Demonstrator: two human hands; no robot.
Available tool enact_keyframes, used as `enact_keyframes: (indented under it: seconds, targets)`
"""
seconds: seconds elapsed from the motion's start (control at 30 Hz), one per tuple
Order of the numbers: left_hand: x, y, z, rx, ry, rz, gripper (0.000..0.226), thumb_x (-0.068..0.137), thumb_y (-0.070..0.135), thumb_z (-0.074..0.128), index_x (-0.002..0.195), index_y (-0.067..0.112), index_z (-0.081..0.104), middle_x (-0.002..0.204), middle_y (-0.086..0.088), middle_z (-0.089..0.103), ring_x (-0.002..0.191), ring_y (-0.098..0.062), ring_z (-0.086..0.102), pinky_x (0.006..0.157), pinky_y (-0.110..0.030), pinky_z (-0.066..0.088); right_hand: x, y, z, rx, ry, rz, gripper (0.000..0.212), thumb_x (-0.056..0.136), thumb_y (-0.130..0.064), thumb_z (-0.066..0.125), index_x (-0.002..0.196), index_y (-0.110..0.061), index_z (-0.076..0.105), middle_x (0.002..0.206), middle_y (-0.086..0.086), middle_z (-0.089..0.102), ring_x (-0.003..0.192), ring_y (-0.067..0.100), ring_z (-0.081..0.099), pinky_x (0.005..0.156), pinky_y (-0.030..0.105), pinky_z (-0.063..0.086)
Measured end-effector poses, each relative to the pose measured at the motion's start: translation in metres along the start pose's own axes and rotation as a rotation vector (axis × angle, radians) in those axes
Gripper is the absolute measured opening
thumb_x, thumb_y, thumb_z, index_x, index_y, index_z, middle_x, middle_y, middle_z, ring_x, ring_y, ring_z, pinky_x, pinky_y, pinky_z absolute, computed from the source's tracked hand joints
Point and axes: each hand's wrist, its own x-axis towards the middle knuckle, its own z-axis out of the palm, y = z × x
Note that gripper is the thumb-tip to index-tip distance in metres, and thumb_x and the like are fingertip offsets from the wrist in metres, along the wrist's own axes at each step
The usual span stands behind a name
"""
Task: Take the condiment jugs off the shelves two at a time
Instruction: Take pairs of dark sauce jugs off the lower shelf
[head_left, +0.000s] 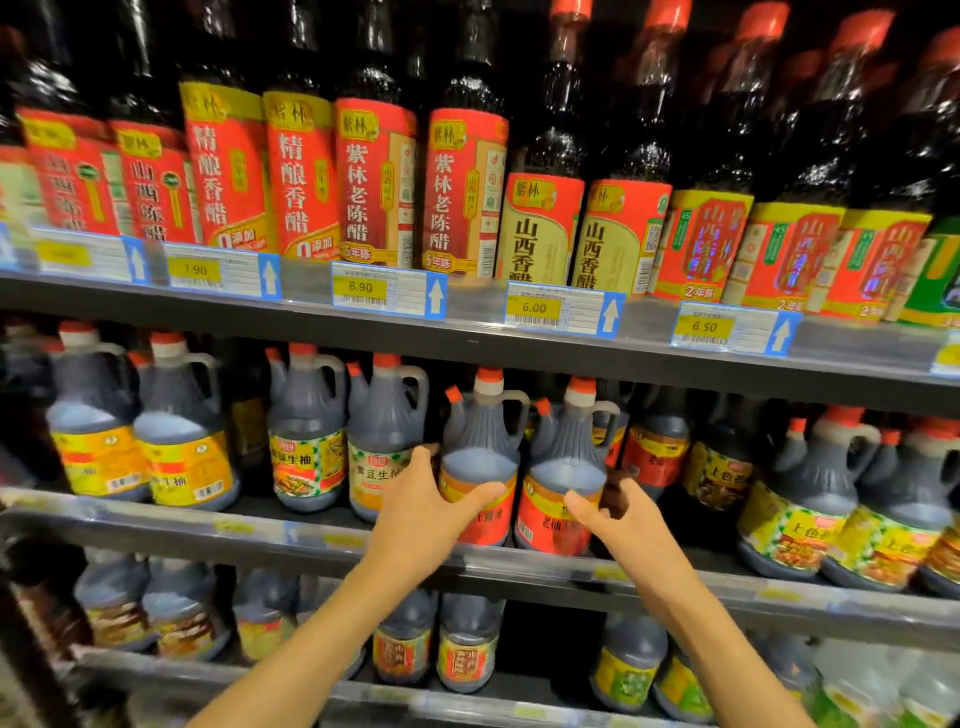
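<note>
Two dark jugs with red labels, red caps and handles stand side by side on the middle shelf (649, 574). My left hand (426, 512) grips the left red-label jug (480, 452) low on its body, thumb across the front. My right hand (621, 514) curls round the right red-label jug (563, 467), thumb on its label and fingers behind its right side. Both jugs rest upright on the shelf.
More jugs with yellow and green labels (306, 447) line the middle shelf on both sides. Tall vinegar bottles (374, 182) fill the upper shelf above price tags (535, 309). Smaller jugs (467, 649) sit on the shelf below, under my forearms.
</note>
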Motion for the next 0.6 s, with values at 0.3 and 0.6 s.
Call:
enact_keyframes:
  seconds: [0.3,0.6]
  targets:
    - [-0.005,0.014,0.018,-0.087,0.197,-0.052,0.100,0.068,0.065,0.081,0.146,0.012,0.046,0.140,-0.001,0.058,0.130,-0.024,0.053,0.103,-0.043,0.048,-0.004,0.000,0.020,0.005,0.105,0.026,0.043,0.083,-0.054,0.077,0.114,-0.031,0.059,0.117,-0.011,0.070,0.111,0.011,0.066,0.102,0.047,0.053]
    - [0.003,0.009,0.014,-0.101,0.196,-0.075,0.105,0.070,0.059,0.084,0.148,0.009,0.035,0.143,-0.008,0.054,0.130,-0.030,0.052,0.094,-0.036,0.046,0.001,-0.003,0.027,-0.145,0.154,0.058,0.044,0.089,-0.052,0.071,0.109,-0.016,0.054,0.120,-0.004,0.065,0.107,0.015,0.062,0.098,0.044,0.053]
